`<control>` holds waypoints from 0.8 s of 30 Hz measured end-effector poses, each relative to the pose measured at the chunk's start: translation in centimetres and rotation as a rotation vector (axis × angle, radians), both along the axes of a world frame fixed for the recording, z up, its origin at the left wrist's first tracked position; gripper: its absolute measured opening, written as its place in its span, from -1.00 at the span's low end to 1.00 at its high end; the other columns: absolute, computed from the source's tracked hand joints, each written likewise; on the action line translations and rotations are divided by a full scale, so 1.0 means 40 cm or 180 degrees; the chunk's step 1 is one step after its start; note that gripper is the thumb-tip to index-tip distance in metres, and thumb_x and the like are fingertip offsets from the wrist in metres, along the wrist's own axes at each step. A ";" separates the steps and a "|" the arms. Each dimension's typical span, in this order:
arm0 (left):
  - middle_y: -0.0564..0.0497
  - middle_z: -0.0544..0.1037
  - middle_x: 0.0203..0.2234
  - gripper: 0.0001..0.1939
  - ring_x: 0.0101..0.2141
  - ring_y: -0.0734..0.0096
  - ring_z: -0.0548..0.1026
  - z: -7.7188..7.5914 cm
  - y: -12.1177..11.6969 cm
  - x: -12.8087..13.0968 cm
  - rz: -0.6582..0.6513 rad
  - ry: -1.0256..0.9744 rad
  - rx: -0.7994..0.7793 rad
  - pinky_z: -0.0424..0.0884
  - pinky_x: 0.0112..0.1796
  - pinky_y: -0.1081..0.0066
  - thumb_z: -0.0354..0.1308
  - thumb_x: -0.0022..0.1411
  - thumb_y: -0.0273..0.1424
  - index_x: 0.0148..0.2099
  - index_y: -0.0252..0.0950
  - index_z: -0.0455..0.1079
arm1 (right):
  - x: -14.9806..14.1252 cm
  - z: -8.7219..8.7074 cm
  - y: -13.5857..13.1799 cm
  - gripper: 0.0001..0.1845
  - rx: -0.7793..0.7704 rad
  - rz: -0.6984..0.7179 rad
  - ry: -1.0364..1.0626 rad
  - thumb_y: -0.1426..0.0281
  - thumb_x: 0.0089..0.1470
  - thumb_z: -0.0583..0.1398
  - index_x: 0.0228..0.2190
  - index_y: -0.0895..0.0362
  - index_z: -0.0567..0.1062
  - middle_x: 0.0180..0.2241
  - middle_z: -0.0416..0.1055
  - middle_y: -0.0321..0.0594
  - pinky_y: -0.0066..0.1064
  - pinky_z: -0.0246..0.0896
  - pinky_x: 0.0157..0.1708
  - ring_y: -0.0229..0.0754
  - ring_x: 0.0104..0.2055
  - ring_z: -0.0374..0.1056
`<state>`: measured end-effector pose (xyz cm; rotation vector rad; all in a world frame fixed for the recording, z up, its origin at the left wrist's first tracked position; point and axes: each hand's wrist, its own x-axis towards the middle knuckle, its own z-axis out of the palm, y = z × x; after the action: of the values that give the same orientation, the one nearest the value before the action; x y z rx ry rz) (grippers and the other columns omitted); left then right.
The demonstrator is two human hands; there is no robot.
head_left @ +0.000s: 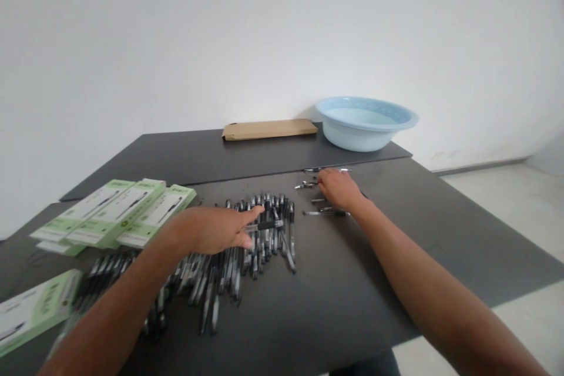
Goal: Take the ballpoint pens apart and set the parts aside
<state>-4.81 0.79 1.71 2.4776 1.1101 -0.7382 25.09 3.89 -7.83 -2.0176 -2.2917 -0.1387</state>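
Note:
Over a wide heap of clear-barrelled gel pens with black grips point(229, 273), my left hand point(215, 228) is closed on one pen point(269, 225), which lies sideways between thumb and fingers. Further right, my right hand point(339, 189) reaches down to the table among several scattered pens. Its fingers are bent together; what they pinch is hidden. The silver end of a loose pen point(305, 185) shows just left of these fingertips. Another pen point(326, 212) lies below that hand, near the wrist.
Green-and-white pen boxes point(147, 214) are piled at the left, with another box point(39, 308) at the front left. A flat brown cardboard piece point(269, 129) and a light blue basin point(359, 138) stand at the back of the dark table point(308, 317), by the white wall.

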 end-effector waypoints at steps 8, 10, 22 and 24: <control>-0.23 0.51 -0.05 -0.28 -0.14 0.09 0.48 0.005 0.000 0.004 -0.0001 0.0006 0.0041 0.34 -0.22 0.34 -0.07 0.28 -0.19 0.37 -0.29 -0.23 | 0.001 0.031 -0.024 -0.65 0.0794 0.0290 0.1723 0.40 0.18 -0.03 -0.03 0.18 0.34 -0.24 0.45 -0.11 -0.36 0.15 -0.18 -0.14 -0.21 0.34; -0.23 0.51 -0.05 -0.28 -0.12 0.07 0.48 0.004 0.003 0.005 0.0020 -0.0007 0.0071 0.33 -0.23 0.35 -0.07 0.28 -0.18 0.37 -0.29 -0.24 | -0.003 0.033 -0.029 -0.69 0.0759 0.0517 0.2667 0.34 0.15 0.01 -0.11 0.17 0.39 -0.35 0.44 -0.18 -0.35 0.20 -0.22 -0.18 -0.29 0.35; -0.22 0.54 -0.11 -0.29 -0.18 0.17 0.50 -0.025 0.046 0.016 -0.0093 0.0150 -0.0068 0.32 -0.25 0.42 -0.09 0.29 -0.20 0.36 -0.40 -0.20 | -0.110 0.078 -0.105 -0.63 -0.0619 0.1164 0.5874 0.14 -0.05 0.27 -0.34 0.03 0.23 -0.41 0.50 -0.32 -0.18 0.36 -0.23 -0.18 -0.38 0.47; -0.18 0.56 -0.14 -0.29 -0.20 0.21 0.51 -0.026 0.048 0.019 -0.0140 0.0117 -0.0163 0.32 -0.26 0.45 -0.09 0.29 -0.22 0.36 -0.40 -0.21 | -0.122 0.080 -0.116 -0.61 -0.0710 0.1194 0.5925 0.13 -0.06 0.27 -0.33 0.02 0.21 -0.38 0.51 -0.32 -0.16 0.36 -0.23 -0.16 -0.35 0.48</control>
<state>-4.07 2.73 0.68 2.4621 1.0393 -0.8177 20.20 -0.74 -4.64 -0.7068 -1.1958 1.3563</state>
